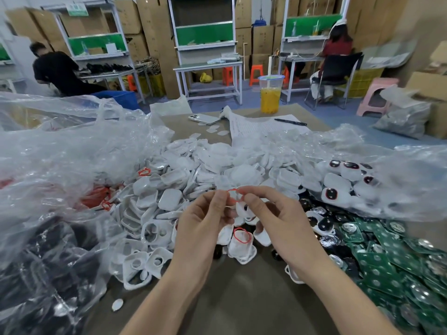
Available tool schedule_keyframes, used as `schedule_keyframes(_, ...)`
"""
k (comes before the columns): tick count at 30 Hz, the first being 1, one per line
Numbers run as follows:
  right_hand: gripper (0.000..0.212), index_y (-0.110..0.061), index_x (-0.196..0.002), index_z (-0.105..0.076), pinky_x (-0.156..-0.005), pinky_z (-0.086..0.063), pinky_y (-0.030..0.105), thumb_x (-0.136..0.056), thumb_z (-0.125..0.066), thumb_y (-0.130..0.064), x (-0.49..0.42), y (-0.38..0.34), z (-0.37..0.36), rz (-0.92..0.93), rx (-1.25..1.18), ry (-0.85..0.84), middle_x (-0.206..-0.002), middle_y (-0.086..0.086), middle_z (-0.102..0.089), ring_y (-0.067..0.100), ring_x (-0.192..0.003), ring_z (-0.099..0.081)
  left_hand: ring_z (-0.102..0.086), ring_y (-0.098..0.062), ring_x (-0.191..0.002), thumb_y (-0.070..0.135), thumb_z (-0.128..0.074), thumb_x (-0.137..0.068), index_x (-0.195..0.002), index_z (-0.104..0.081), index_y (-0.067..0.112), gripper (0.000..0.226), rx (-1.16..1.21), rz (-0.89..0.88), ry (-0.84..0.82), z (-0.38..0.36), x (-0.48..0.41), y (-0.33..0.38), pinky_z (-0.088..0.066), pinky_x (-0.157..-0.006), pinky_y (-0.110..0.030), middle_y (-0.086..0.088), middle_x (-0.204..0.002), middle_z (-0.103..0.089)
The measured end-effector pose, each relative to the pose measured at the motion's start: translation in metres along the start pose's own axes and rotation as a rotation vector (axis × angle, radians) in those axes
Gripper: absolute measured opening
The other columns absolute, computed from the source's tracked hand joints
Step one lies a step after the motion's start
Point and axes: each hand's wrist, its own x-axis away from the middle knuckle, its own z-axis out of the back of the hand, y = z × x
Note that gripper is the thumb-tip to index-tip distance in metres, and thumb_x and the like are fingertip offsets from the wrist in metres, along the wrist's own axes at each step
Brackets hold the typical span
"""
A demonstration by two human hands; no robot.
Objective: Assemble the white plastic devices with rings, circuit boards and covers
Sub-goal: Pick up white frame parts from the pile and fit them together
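From the head camera, a thin red ring (233,190) hung in the air above the middle of the table (242,301), stretched lightly between both hands. The left hand (203,221) pinched its left edge between thumb and fingertips, and the right hand (278,221) pinched the right edge the same way, the remaining fingers loosely curled. Just below them lay a white housing (242,252) already wearing a red ring around its rim, at the near edge of a big heap of white shells (169,189). Green circuit boards (391,259) were spread well to the right, and crumpled clear plastic bags (72,153) crowded the left. The ring looked very light, soft and elastic, likely to twist or snap back if let go on one side, so it seemed best taken at two opposite points and eased over a housing's rim. The housings looked stiff, light and smooth, best held by their edges
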Motion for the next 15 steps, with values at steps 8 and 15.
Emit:
schedule_keyframes(8,0.010,-0.040,-0.096,-0.074,-0.064,-0.043,0.008,-0.092,-0.070,-0.031,-0.0014,0.0021,-0.0008,0.060,0.086,0.039,-0.079,-0.022,-0.069,-0.003,-0.072,-0.062,-0.070,-0.009,-0.087,0.039,-0.063,-0.094,-0.098,-0.068,0.041,0.007,-0.325,-0.219,0.014,-0.0003,0.0053,-0.0028,-0.052,-0.079,-0.024,0.011,-0.092,-0.073)
schedule_keyframes(15,0.008,-0.036,-0.090,-0.077,-0.059,-0.045,0.011,-0.083,-0.074,-0.036,0.0000,-0.0040,-0.0029,0.044,-0.012,0.024,-0.068,-0.022,-0.065,-0.002,-0.062,-0.058,-0.069,-0.010,-0.080,0.036,-0.067,-0.092,-0.093,-0.070,0.033,0.005,-0.269,-0.261,-0.016,0.0036,0.0045,-0.0008,-0.052,-0.074,-0.017,0.007,-0.090,-0.074)
